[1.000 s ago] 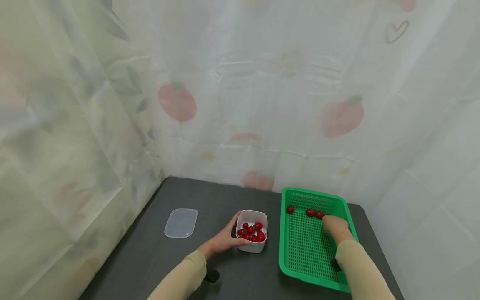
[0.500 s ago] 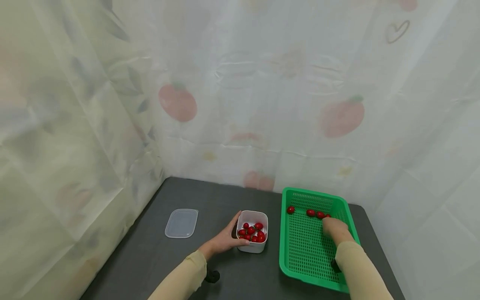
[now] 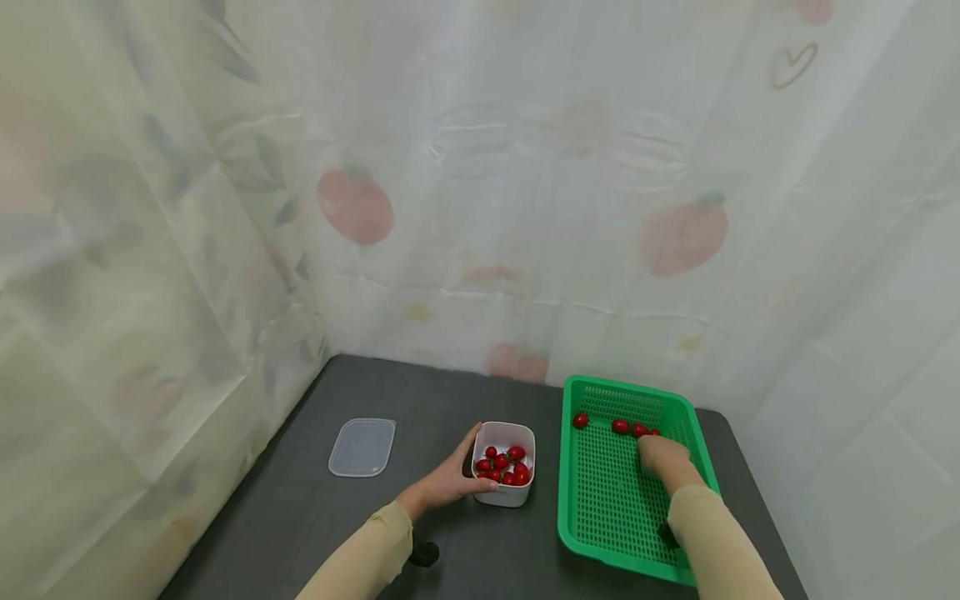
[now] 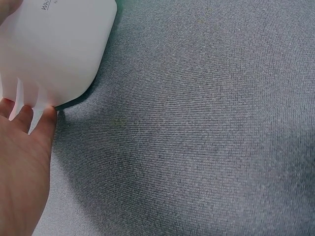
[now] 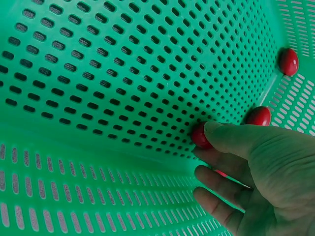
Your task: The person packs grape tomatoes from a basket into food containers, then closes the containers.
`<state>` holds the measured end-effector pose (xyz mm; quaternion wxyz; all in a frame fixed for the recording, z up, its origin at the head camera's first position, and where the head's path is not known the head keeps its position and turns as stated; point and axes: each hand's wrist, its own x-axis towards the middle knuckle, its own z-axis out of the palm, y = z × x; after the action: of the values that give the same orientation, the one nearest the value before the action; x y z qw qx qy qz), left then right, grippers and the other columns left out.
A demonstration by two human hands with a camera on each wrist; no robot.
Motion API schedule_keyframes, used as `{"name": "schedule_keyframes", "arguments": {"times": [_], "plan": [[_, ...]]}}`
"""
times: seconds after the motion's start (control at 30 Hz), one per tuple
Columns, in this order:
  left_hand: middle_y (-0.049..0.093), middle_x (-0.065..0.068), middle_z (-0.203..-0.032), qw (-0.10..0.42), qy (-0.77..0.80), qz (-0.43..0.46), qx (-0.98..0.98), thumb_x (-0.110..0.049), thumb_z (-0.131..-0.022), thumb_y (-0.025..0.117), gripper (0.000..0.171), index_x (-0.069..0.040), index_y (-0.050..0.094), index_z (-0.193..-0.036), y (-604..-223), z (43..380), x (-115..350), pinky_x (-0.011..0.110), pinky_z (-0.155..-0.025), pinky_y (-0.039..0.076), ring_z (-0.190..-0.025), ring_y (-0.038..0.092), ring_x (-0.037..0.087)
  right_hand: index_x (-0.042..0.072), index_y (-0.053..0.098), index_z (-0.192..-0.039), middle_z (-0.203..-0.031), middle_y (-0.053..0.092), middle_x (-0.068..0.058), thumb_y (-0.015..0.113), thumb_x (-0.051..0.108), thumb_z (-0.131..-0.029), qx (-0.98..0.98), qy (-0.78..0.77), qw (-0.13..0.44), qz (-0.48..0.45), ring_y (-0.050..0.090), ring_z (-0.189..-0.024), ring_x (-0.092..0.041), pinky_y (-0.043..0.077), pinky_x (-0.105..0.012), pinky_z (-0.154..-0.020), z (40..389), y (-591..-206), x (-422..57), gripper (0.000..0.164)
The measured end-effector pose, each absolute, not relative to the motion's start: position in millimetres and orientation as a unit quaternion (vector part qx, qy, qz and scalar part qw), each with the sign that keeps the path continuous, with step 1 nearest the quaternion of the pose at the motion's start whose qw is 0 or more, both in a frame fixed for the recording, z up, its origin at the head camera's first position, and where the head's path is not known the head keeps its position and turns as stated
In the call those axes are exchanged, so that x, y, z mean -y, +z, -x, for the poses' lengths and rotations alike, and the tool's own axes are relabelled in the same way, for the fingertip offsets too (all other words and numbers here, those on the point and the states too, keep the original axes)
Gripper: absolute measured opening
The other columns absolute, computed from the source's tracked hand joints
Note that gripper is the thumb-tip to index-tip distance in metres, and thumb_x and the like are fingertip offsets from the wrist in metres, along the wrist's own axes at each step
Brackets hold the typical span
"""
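Observation:
A small white plastic container [image 3: 504,497] holds several cherry tomatoes [image 3: 501,461]. My left hand [image 3: 448,478] grips its left side, the thumb along the near wall and the fingers round the far side. The left wrist view shows the fingertips [image 4: 47,118] pressed against the container's white wall [image 4: 64,49]. Inside the green basket [image 3: 567,467], my right hand [image 3: 663,458] is low near the right side. Its thumb and index finger pinch a cherry tomato [image 5: 200,135], as the right wrist view shows. More cherry tomatoes [image 5: 259,116] lie along the basket's far end.
A translucent square lid [image 3: 362,447] lies flat on the dark table [image 3: 300,517], left of the container. A lone cherry tomato [image 3: 581,420] sits in the basket's far left corner. Printed curtains [image 3: 480,208] hang behind and beside the table.
My right hand has shifted slightly left within the basket. The left hand and the container have stayed in place.

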<state>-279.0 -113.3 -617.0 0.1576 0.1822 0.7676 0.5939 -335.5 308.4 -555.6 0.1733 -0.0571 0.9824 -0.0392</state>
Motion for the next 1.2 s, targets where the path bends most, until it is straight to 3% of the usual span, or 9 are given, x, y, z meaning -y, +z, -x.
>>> {"name": "schedule_keyframes", "arguments": {"times": [0.27, 0.47, 0.53, 0.77, 0.97, 1.2], "plan": [[0.019, 0.014, -0.165, 0.155, 0.593, -0.182, -0.769, -0.026, -0.089, 0.081, 0.112, -0.014, 0.000, -0.165, -617.1, 279.2, 112.9, 0.059, -0.115, 0.029, -0.147, 0.025, 0.038, 0.011, 0.060, -0.077, -0.080, 0.061, -0.008, 0.058, -0.005, -0.090, -0.984, -0.046, 0.151, 0.079, 0.050, -0.070, -0.023, 0.046, -0.039, -0.064, 331.4, -558.4, -307.3, 0.020], [0.020, 0.015, -0.165, 0.153, 0.593, -0.181, -0.770, -0.028, -0.089, 0.081, 0.113, -0.014, 0.000, -0.165, -615.8, 278.4, 112.8, 0.059, -0.115, 0.030, -0.147, 0.025, 0.040, 0.012, 0.053, -0.071, -0.069, 0.050, -0.003, 0.059, -0.005, -0.090, -0.983, -0.071, 0.134, 0.103, 0.037, -0.063, -0.019, 0.034, -0.036, -0.058, 329.9, -557.2, -304.4, 0.026], [0.021, 0.015, -0.165, 0.154, 0.594, -0.182, -0.768, -0.029, -0.089, 0.081, 0.113, -0.014, 0.000, -0.165, -615.8, 278.0, 112.8, 0.058, -0.114, 0.031, -0.147, 0.025, 0.040, 0.012, 0.057, -0.074, -0.070, 0.051, -0.002, 0.060, -0.006, -0.089, -0.981, -0.085, 0.138, 0.109, 0.036, -0.063, -0.018, 0.033, -0.035, -0.057, 329.9, -556.7, -303.3, 0.024], [0.021, 0.016, -0.165, 0.153, 0.598, -0.184, -0.765, -0.028, -0.089, 0.081, 0.113, -0.013, -0.001, -0.165, -616.8, 278.2, 112.6, 0.057, -0.114, 0.033, -0.146, 0.026, 0.041, 0.008, 0.073, -0.103, -0.099, 0.068, -0.005, 0.065, -0.005, -0.090, -0.972, -0.136, 0.127, 0.141, 0.056, -0.075, -0.019, 0.049, -0.040, -0.062, 335.1, -553.8, -296.3, 0.020], [0.018, 0.017, -0.165, 0.158, 0.607, -0.187, -0.756, -0.028, -0.090, 0.081, 0.113, -0.013, -0.003, -0.165, -617.5, 279.6, 113.2, 0.055, -0.113, 0.035, -0.146, 0.027, 0.040, 0.008, 0.071, -0.107, -0.103, 0.068, -0.004, 0.065, 0.001, -0.094, -0.961, -0.183, 0.098, 0.182, 0.063, -0.090, -0.025, 0.053, -0.049, -0.077, 335.0, -538.6, -281.8, 0.016], [0.019, 0.016, -0.165, 0.155, 0.605, -0.188, -0.758, -0.028, -0.090, 0.081, 0.114, -0.014, -0.002, -0.165, -617.1, 279.8, 113.2, 0.054, -0.112, 0.037, -0.145, 0.028, 0.040, 0.013, 0.072, -0.108, -0.108, 0.069, -0.003, 0.067, 0.006, -0.097, -0.948, -0.208, 0.082, 0.227, 0.065, -0.103, -0.029, 0.053, -0.050, -0.084, 335.8, -519.4, -259.2, 0.013]]}}
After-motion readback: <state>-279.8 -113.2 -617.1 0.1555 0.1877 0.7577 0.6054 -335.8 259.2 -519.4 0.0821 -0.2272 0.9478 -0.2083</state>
